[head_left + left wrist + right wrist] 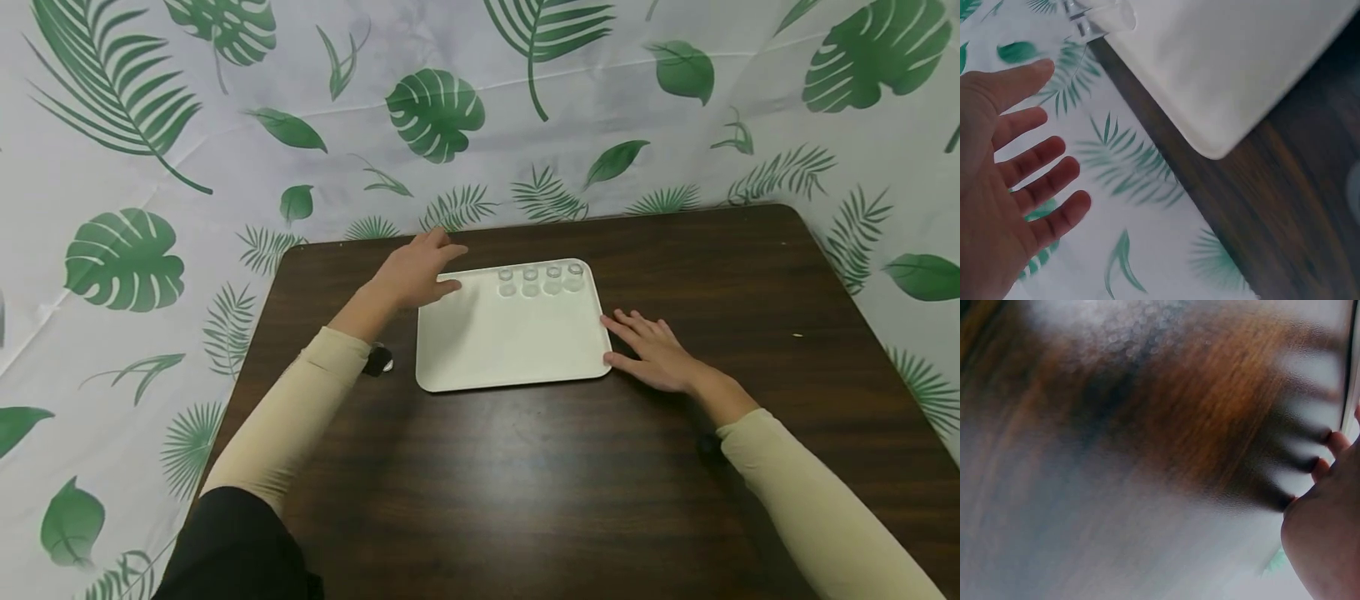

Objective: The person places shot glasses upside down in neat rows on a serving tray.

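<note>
A white rectangular tray (510,342) lies on the dark wooden table. Along its far edge, toward the right, several small clear glasses (530,282) stand in a row; part of this glassware (1107,19) shows at the top of the left wrist view. My left hand (415,271) hovers over the tray's far left corner, fingers spread and holding nothing. At the tray's right edge my right hand (654,352) has its thumb and fingertips against the rim, the fingers loosely extended. In the right wrist view that hand (1325,519) is only partly visible.
A white cloth with green leaf prints (435,117) hangs behind the table (495,492) and down its left and right sides. A small black object (378,360) sits by my left wrist. A tiny pale speck (797,335) lies on the table to the right.
</note>
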{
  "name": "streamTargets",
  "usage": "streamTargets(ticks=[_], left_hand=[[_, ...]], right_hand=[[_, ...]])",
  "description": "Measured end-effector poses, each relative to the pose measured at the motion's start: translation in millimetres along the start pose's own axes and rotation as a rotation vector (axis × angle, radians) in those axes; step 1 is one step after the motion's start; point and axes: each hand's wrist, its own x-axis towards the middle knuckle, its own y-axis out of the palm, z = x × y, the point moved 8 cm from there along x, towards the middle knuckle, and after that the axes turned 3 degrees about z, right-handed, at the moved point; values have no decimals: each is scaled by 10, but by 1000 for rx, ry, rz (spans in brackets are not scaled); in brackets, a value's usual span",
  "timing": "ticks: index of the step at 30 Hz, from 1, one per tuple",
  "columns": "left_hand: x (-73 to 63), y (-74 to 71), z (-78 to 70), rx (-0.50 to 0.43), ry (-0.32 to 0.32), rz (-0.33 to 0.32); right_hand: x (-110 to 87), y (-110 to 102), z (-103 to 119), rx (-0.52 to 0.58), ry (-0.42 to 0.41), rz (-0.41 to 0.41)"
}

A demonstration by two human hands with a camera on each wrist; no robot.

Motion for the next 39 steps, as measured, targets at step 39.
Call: streamTargets(ticks=[39], left_hand=[[-1901, 1097, 990, -1005, -356, -439]], right_hand=[[19, 15, 51, -15, 32, 47]])
